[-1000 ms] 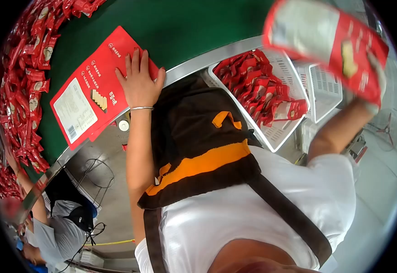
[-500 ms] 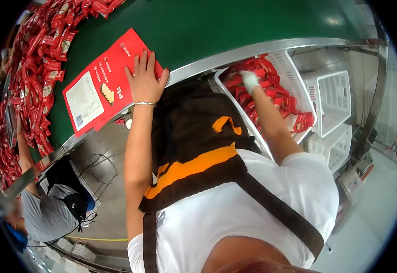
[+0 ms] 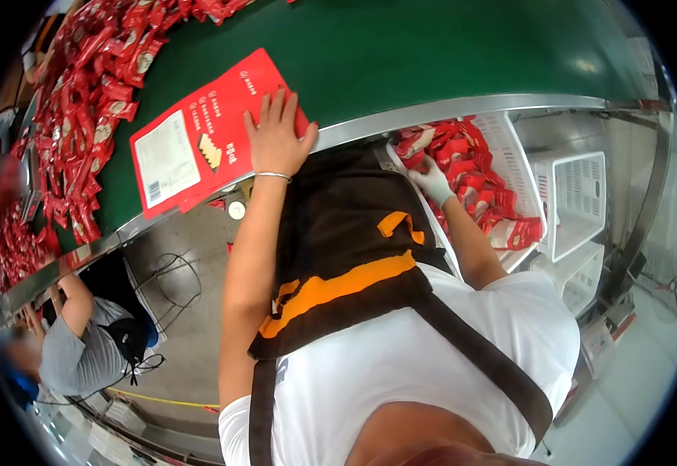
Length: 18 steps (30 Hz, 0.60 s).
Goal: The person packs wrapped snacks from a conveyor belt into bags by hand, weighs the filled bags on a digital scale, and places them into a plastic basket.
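My left hand (image 3: 280, 144), bare with a bracelet at the wrist, lies open and flat on a large red printed pouch (image 3: 237, 101). The pouch has a white label and rests on the green belt, its lower edge over the metal rim. A second red sheet edge shows beneath it. In a white plastic crate (image 3: 523, 167) at the right, my right hand (image 3: 435, 183) wears a pale glove. Its fingers are bent around a small red packet near the crate's inner wall; the fingertips are partly hidden. More red packets (image 3: 474, 175) fill the crate around it.
A large heap of red packets (image 3: 109, 101) covers the left part of the green belt (image 3: 369, 54). White crates (image 3: 575, 198) stand stacked at the right. A metal rim (image 3: 463, 106) edges the belt. A co-worker in grey (image 3: 94, 349) is at the lower left.
My right hand has moved back toward the near wall of the crate and its fingers have closed in among the packets. My left hand stays on the pouch. The view has shifted slightly.
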Each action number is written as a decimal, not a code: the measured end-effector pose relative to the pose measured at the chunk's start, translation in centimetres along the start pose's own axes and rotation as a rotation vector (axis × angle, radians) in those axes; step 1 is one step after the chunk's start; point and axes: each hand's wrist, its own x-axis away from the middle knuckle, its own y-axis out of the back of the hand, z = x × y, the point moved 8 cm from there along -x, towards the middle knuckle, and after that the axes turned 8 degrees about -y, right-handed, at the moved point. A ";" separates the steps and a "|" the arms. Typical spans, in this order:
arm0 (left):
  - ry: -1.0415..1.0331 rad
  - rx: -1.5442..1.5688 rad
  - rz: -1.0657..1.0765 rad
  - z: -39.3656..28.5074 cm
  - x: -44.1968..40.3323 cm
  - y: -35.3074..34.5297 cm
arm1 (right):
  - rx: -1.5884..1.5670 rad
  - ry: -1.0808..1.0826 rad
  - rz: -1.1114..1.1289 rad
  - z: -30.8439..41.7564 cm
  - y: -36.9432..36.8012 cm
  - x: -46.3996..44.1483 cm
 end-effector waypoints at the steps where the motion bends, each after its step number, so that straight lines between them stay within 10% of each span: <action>1: 0.017 -0.021 -0.012 0.2 0.1 0.1 | 0.130 0.091 -0.047 -1.9 -0.9 -0.2; 7: 0.043 -0.018 -0.003 0.7 0.4 0.4 | 0.595 -0.101 0.152 -19.4 -2.3 3.5; 9: 0.038 -0.015 0.022 0.4 0.2 0.1 | 1.082 -0.092 0.254 -14.0 -1.6 8.5; 18: 0.015 -0.019 0.011 0.7 0.5 -0.2 | 1.130 0.019 0.211 -19.9 -2.9 7.9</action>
